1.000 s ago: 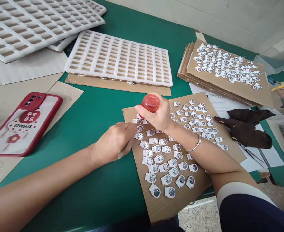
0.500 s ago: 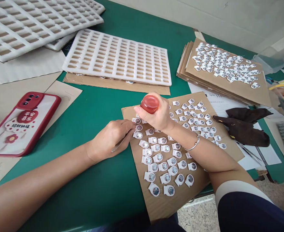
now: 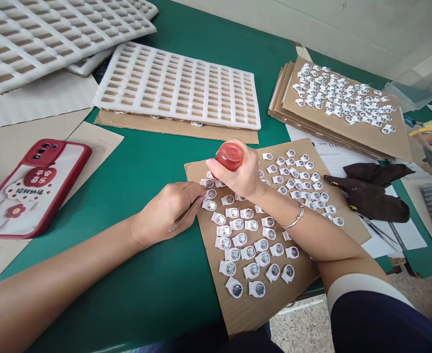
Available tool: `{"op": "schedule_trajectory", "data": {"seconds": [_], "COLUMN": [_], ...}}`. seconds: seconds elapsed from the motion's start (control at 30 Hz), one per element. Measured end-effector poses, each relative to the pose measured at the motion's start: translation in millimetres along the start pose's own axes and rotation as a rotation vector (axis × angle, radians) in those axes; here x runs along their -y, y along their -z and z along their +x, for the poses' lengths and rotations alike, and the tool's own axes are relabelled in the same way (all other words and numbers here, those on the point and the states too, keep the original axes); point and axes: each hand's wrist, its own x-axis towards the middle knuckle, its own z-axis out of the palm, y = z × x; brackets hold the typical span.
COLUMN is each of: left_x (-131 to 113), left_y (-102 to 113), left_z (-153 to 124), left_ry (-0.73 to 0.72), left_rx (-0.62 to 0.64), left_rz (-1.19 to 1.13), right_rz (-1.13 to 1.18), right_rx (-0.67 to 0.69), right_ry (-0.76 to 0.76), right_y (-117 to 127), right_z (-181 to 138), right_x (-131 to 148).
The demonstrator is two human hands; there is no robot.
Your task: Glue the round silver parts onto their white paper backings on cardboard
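My right hand point(image 3: 242, 171) is closed around a small red bottle point(image 3: 229, 156), held over the far left corner of a cardboard sheet point(image 3: 245, 309). Several small round silver parts on white tabs point(image 3: 242, 239) lie in rows on that sheet. My left hand point(image 3: 170, 210) rests at the sheet's left edge, fingers pinched on metal tweezers point(image 3: 183, 217) whose tip points at the nearest parts under the bottle. A silver bangle sits on my right wrist.
A white foam grid tray point(image 3: 179, 88) on cardboard lies behind, with a larger one point(image 3: 50, 34) at far left. A red-cased phone point(image 3: 32, 186) lies left. A cardboard stack with more parts point(image 3: 344, 103) sits at right, beside a dark brown cloth point(image 3: 373, 193). The table is green.
Both hands stay nearly in place; the view has shifted slightly. The tweezers' angle in my left hand has changed a little.
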Motion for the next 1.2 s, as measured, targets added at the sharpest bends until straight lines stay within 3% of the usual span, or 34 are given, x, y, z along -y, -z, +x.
{"op": "schedule_trajectory", "data": {"seconds": [0.67,1.2], "left_x": [3,19], "left_y": [0,-3], "left_z": [0,-3], "left_ry": [0.008,0.132], "left_rx": [-0.011,-0.065], "left_rz": [-0.009,-0.179], "right_rz": [-0.003,0.025], "right_rx": [0.045,0.033], "right_ry": [-0.014,-0.040], "right_y": [1,0], "right_z": [-1,-1], "right_x": [1,1]}}
